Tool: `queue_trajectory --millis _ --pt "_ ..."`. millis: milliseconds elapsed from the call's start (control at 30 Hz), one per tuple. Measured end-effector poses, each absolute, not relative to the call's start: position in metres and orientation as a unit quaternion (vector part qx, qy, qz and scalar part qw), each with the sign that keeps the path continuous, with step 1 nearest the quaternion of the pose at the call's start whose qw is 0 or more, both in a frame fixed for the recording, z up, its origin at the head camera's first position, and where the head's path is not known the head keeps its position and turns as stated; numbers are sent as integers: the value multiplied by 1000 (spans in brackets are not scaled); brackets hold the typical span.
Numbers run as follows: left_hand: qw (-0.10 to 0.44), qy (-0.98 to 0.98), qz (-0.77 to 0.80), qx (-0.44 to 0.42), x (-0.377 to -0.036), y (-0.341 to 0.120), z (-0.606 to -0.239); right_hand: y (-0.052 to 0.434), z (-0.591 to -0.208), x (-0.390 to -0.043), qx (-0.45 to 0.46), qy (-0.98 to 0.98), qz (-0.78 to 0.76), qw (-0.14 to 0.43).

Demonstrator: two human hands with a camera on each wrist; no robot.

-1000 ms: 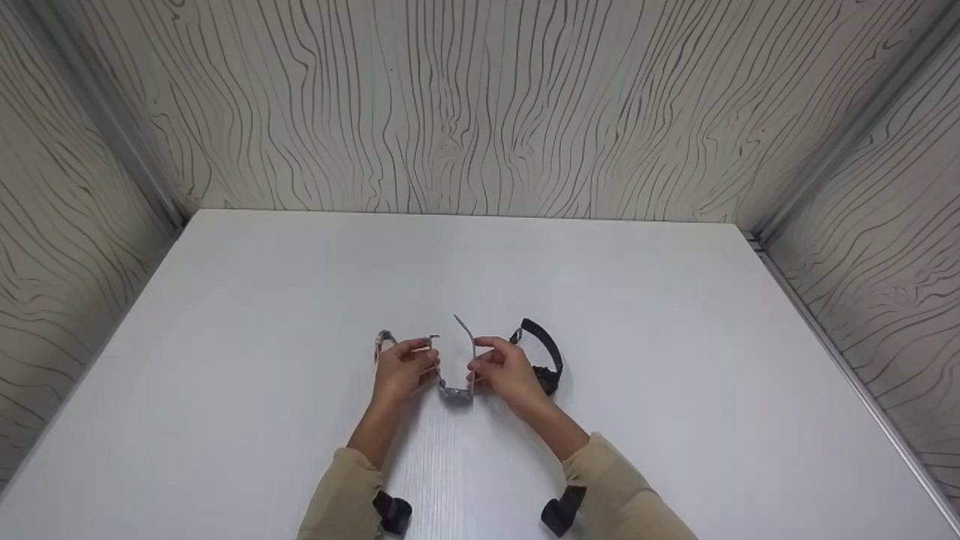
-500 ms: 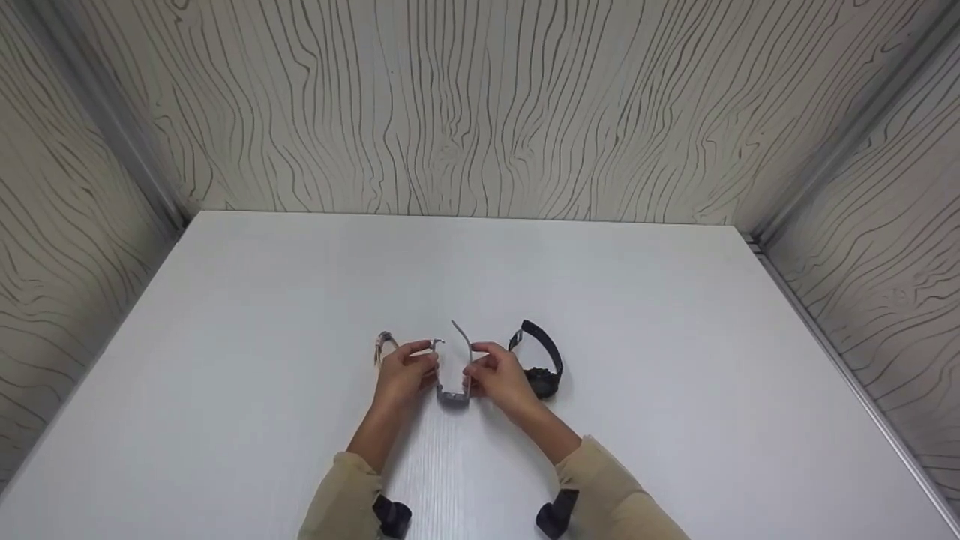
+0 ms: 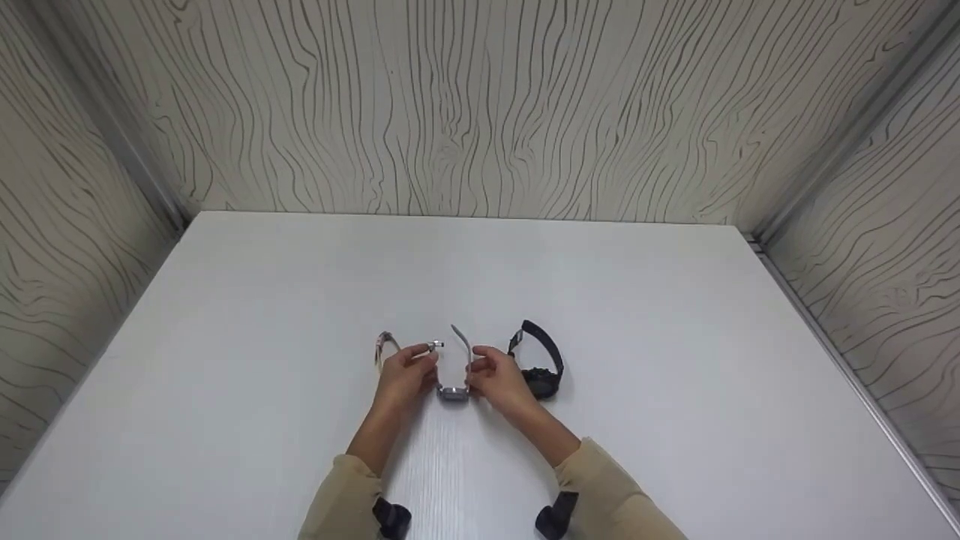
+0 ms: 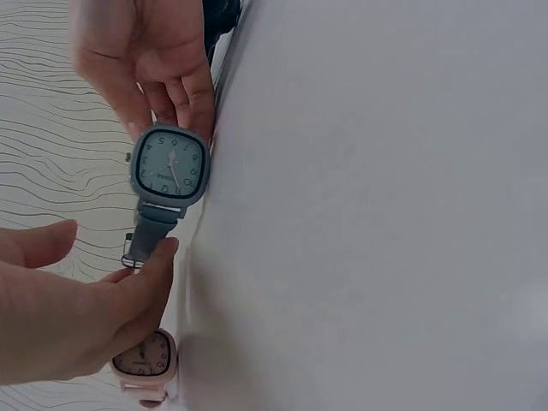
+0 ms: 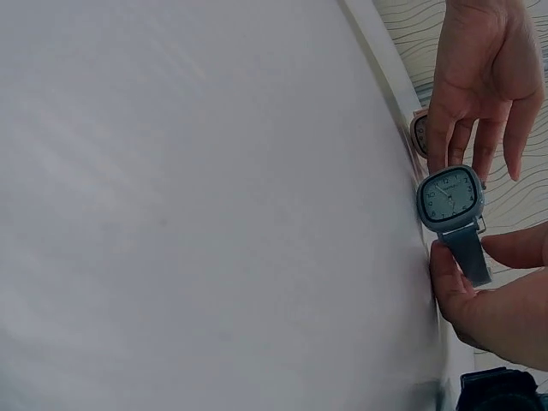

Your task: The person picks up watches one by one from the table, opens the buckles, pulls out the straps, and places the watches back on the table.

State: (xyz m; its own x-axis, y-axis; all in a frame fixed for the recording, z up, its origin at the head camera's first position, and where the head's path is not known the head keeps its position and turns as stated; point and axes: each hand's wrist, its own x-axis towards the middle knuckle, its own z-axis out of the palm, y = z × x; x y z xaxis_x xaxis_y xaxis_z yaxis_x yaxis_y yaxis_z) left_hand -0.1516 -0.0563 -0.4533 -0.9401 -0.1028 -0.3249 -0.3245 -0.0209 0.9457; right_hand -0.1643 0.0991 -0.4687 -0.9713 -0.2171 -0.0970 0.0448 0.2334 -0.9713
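Observation:
A grey-blue wristwatch point(image 3: 453, 394) with a squarish dial stands on its edge at the near middle of the table, its undone strap spread in a U. My right hand point(image 3: 501, 381) holds one strap half; the right wrist view shows thumb and a finger at the strap's point(image 5: 467, 250) two edges. Beside the buckle half is my left hand point(image 3: 406, 377), its fingers touching the strap point(image 4: 154, 233) while its thumb stands off in the left wrist view. A pink wristwatch point(image 4: 144, 355) stands left of the left hand, partly hidden by it. A black wristwatch point(image 3: 541, 384) sits beyond the right hand.
The white table point(image 3: 465, 277) reaches back to a wood-grain-patterned wall point(image 3: 450, 112). Similar panels close in both sides. The three watches form a row close to me.
The grey watch has shifted slightly nearer me and turned, its dial and buckle showing more. My right index finger has come away from the strap; the left thumb and fingers have loosened slightly.

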Motion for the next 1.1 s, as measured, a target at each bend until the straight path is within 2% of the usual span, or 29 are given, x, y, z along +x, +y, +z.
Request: queue_trajectory --millis 733,1100 --pt "103 717 681 -108 -145 -61 -443 98 -461 -156 -46 796 -593 110" --pt "105 708 685 -133 -146 -64 -438 100 -461 -158 -57 792 -598 106"
